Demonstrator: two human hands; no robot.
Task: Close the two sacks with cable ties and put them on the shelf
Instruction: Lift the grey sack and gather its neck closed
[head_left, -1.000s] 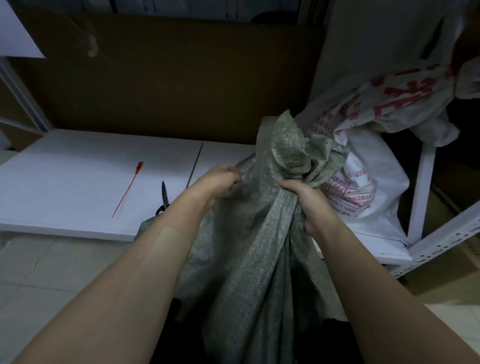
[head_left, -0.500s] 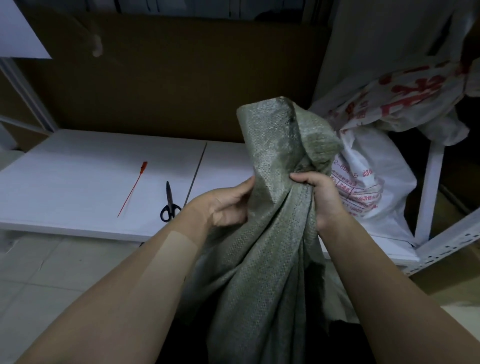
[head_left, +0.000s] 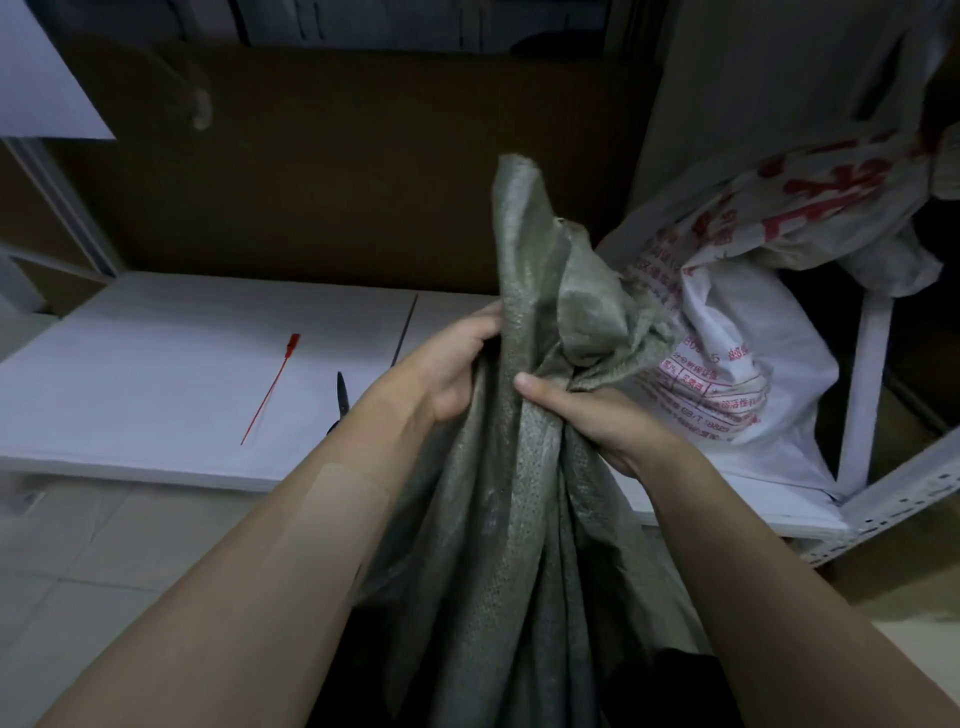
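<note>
White shelf board (head_left: 156, 374): red cable tie (head_left: 270, 387) and scissors (head_left: 340, 395) lie left of the fingers (head_left: 483, 323) of the left hand (head_left: 449, 371), white sack (head_left: 758, 364) right.

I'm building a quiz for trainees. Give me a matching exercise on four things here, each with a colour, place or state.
1 green sack
2 white sack
3 cable tie
4 scissors

A red, loose on the shelf
B partly behind the left forearm
C gripped by left hand and right hand
D red print, at shelf's right end

Pairs: 1-C, 2-D, 3-A, 4-B
</note>
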